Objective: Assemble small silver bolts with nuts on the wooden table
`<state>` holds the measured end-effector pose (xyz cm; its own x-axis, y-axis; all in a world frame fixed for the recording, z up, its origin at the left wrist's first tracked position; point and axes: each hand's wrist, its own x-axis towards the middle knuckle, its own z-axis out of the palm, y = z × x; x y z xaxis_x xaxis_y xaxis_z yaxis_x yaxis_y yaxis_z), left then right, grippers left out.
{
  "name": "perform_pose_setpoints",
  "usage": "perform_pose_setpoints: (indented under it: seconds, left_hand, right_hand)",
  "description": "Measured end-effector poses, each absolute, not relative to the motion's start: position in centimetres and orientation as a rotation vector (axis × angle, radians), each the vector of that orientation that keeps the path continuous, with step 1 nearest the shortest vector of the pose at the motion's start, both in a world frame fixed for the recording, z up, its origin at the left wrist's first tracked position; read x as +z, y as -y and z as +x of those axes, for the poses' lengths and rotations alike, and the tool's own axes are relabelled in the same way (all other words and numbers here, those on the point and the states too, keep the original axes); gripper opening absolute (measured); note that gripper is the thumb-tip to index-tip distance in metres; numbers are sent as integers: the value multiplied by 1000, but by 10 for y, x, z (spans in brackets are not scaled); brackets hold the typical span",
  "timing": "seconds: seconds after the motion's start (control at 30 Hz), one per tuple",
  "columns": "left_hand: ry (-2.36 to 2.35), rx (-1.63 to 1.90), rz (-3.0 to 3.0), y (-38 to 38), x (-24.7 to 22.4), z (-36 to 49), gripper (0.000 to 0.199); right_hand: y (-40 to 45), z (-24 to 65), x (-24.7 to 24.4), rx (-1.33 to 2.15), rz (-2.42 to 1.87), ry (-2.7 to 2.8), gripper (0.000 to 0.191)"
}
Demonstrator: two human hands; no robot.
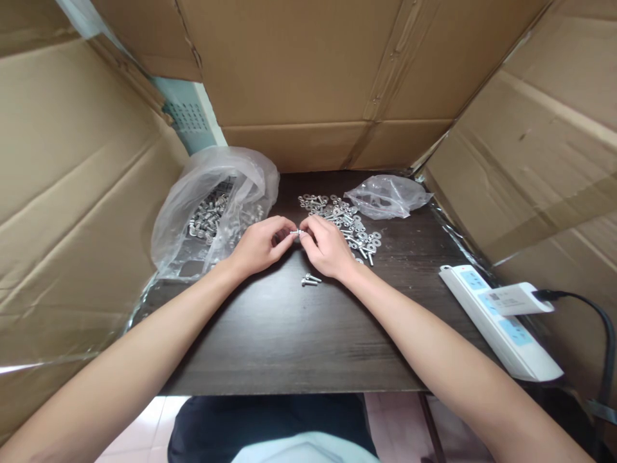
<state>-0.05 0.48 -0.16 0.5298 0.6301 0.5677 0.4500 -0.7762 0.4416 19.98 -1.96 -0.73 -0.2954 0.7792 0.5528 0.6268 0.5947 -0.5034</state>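
Note:
Fingertip to fingertip, my left hand [264,243] and my right hand [326,245] pinch a small metal bolt [297,232] between them. A washer seems to sit on the bolt, though the fingers cover most of it. Two more bolts [311,280] lie on the dark table [270,341] just below my right hand. Behind and beside that hand spreads a loose pile of bolts, washers and nuts [354,228]. To the left of my left hand stands an open clear plastic bag [168,225] with many metal fasteners [207,218] inside.
A crumpled clear plastic bag [390,195] lies at the back right. Along the right edge is a white power strip [501,325] with a charger [515,298] and a black cable [598,308]. Cardboard walls [308,71] enclose the table at the back and both sides.

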Motion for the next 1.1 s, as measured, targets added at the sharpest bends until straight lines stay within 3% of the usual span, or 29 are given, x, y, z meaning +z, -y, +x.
perform_pose_setpoints:
  seconds: [1.1]
  left_hand:
    - [-924, 1050, 2481, -5, -2, -1, 17]
  right_hand:
    - [19, 199, -8, 227, -1111, 2036, 17]
